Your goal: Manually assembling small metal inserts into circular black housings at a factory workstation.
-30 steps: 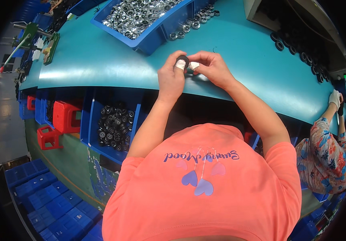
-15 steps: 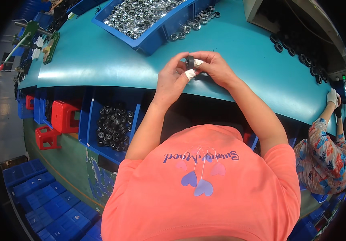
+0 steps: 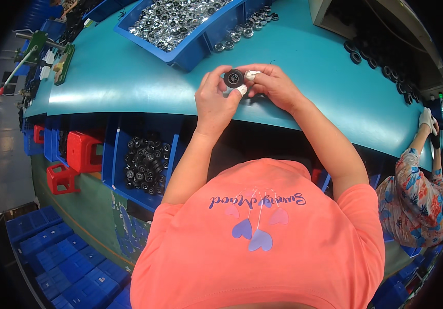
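Observation:
A small black wheel (image 3: 233, 78) with a silver spoked hub is held up just above the front edge of the teal table, its round face toward me. My left hand (image 3: 216, 98) pinches it from the left, with a white wrapping on the thumb. Against the wheel's right edge are the closed fingers of my right hand (image 3: 274, 86), where a fingertip also has a white wrapping. Part of the wheel's rim is hidden by the fingers. Beyond my hands stands a blue bin (image 3: 186, 55) heaped with shiny clear-and-black wheel hubs (image 3: 172, 23).
Several loose hubs (image 3: 248, 32) lie right of the bin. Black rings (image 3: 355, 57) are spread at the far right of the table (image 3: 314, 77). A lower blue bin (image 3: 109, 159) holds black wheels (image 3: 146, 162). Red stools (image 3: 81, 152) stand left; a co-worker's sleeve (image 3: 412, 172) is at right.
The wheel has turned from edge-on to showing its spoked face. My left hand has shifted slightly left with it, and my right fingers have changed their hold at its edge.

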A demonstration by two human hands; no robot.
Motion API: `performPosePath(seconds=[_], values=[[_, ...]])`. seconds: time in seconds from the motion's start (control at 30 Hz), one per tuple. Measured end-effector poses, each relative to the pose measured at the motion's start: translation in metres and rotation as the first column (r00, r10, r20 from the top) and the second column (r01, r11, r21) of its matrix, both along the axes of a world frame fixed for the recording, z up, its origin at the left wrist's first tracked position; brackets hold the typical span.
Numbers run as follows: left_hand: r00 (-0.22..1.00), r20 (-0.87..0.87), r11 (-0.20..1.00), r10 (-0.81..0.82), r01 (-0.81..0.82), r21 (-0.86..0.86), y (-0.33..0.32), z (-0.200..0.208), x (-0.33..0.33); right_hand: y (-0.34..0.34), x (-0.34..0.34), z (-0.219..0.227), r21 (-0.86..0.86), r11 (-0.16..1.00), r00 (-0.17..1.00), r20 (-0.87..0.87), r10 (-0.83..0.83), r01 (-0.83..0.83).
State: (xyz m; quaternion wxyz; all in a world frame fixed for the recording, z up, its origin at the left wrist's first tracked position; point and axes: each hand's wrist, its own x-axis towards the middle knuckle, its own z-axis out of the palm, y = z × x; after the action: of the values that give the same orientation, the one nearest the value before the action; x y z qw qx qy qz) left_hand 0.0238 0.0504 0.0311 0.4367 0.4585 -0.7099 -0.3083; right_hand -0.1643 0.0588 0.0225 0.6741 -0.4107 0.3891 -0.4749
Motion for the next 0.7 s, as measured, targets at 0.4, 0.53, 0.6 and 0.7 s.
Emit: performPosePath(seconds=[0.4, 0.53, 0.6, 0.7], values=[[1.0, 0.003, 0.999, -0.008, 0.008, 0.047, 0.004, -0.001, -0.008, 0.0, 0.0, -0.003, -0.033, 0.999, 0.984, -0.178, -0.009, 0.003], [1.0, -0.009, 0.997, -0.002, 0.003, 0.083, 0.004, -0.001, -0.008, -0.001, -0.003, -0.003, -0.035, 0.999, 0.981, -0.196, -0.003, -0.004], [1.0, 0.008, 0.996, 0.0, -0.001, 0.087, 0.003, 0.002, -0.009, -0.001, -0.003, -0.004, -0.045, 0.999, 0.983, -0.184, -0.004, -0.005], [1.0, 0.012, 0.999, 0.012, -0.013, 0.05, 0.002, 0.001, -0.008, 0.0, -0.002, -0.002, -0.051, 0.999, 0.992, -0.126, -0.004, -0.002]])
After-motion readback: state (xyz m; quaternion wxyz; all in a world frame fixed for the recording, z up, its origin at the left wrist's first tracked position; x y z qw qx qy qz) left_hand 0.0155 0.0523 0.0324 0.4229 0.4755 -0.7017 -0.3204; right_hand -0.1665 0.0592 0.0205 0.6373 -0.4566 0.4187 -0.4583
